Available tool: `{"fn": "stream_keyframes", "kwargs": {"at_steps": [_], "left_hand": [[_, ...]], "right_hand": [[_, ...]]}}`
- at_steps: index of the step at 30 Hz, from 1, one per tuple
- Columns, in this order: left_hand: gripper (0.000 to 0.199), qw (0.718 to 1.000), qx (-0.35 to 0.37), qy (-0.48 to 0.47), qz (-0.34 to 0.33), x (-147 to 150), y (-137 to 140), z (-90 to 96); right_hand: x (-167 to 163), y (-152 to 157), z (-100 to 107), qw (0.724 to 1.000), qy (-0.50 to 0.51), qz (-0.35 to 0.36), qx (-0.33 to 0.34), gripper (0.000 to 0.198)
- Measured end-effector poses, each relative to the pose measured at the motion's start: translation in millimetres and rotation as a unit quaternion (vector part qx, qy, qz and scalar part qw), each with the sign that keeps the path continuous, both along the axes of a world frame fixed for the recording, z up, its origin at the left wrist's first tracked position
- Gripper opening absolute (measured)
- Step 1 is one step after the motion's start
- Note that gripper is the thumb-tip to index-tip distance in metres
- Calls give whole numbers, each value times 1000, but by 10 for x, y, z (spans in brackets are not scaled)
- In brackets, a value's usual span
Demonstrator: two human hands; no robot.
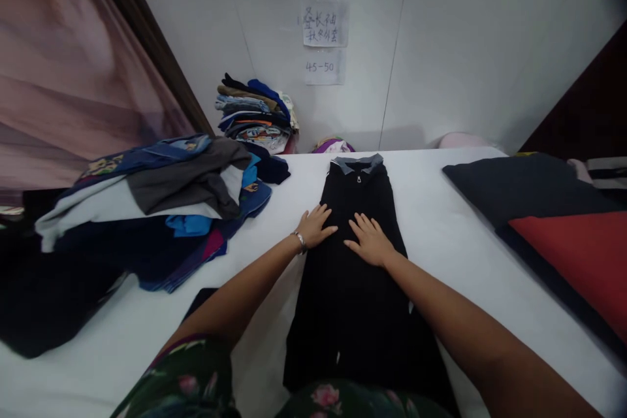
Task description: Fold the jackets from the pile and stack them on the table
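A black garment (pixel 357 300) with a grey collar (pixel 357 163) and a small zip lies lengthwise on the white table (pixel 441 222), folded into a narrow strip, collar at the far end. My left hand (pixel 314 227) lies flat on its left edge, fingers spread, a bracelet on the wrist. My right hand (pixel 369 240) presses flat on the middle of the garment, close beside the left. Neither hand grips the cloth.
A loose heap of clothes (pixel 161 202) in blue, grey and white covers the table's left side. A folded stack (pixel 257 114) stands at the back against the wall under two paper notes (pixel 324 39). Dark and red fabric (pixel 563 235) lies at the right.
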State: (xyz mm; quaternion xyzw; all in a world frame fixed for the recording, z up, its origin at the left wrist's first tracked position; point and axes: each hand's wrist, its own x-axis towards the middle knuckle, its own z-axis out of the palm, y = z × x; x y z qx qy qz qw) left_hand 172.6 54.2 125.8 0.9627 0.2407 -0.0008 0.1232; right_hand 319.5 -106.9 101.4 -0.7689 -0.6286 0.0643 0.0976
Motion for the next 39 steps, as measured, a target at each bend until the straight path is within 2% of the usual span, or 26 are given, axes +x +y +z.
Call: {"fn": "stream_keyframes", "kwargs": {"at_steps": [3, 7, 11, 15, 19, 22, 26, 29, 35, 37, 39], "left_hand": [[62, 999, -7, -22, -22, -411, -416, -72], [55, 999, -8, -48, -19, -793, -828, -149], [50, 997, -19, -68, -8, -1062, -1027, -164], [40, 991, -32, -133, 12, -1250, -1118, -161], [28, 971, -37, -231, 42, -1385, -1258, -143], [24, 963, -26, -264, 51, -1493, -1397, -117], [28, 965, -24, -262, 6, -1627, -1537, -68], [35, 971, -28, -236, -29, -1665, -1595, -13], [57, 979, -16, -171, -114, -1534, -1685, 104], [56, 977, -6, -160, -138, -1472, -1698, 122], [46, 979, -1, -140, -150, -1431, -1688, 124]], "right_hand": [[9, 3, 19, 1000, -2, -5, -2, 74], [-22, -38, 77, 999, 19, -7, -26, 73], [-119, -272, 119, 996, 83, -2, -38, 69], [-177, -716, 101, 987, 162, 12, -11, 65], [-207, -1238, 94, 973, 223, 47, 29, 56], [-283, -1603, 129, 965, 240, 95, 45, 50], [-461, -1933, 204, 966, 212, 143, 40, 51], [-616, -2003, 256, 969, 184, 161, 29, 57], [-861, -1869, 277, 970, 151, 191, 11, 64], [-901, -1830, 268, 971, 147, 190, 5, 64], [-918, -1817, 259, 971, 146, 187, 3, 63]]}}
